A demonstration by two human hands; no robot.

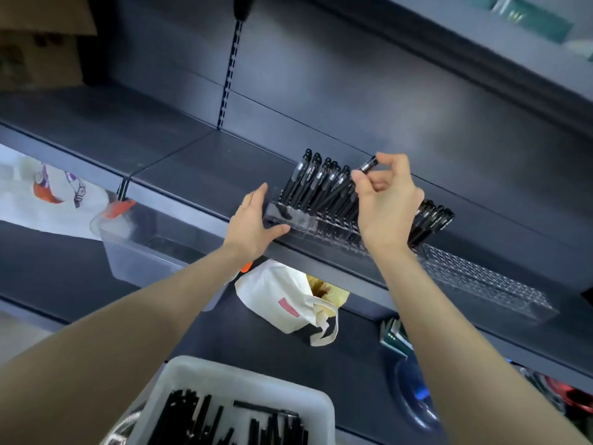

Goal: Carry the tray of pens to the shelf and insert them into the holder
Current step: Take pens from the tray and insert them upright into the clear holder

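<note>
Black pens (321, 183) stand tilted in the clear holder (298, 221), which sits at the front edge of the shelf (192, 168). One packed group is toward its left; a smaller group shows past the right wrist.

Progress, as I judge it: the carry is done. The white tray (244, 375) is low in view, close to the person and below the shelf; what it rests on is out of sight. Inserting is well under way but not finished, since many pens lie loose in the tray. How many slots are free I cannot tell, as the arm hides the holder's middle.

Hands:
- Right hand (386, 203): raised over the holder, thumb and forefinger pinching one pen (368, 164) near its top end, other fingers loosely curled. The pen slants down toward the row; its lower end is hidden among the others, so seated or not, I cannot say.
- Left hand (253, 220): spread, fingers straight, gripping nothing, with the thumb against the holder's left front, apparently steadying it.
</note>
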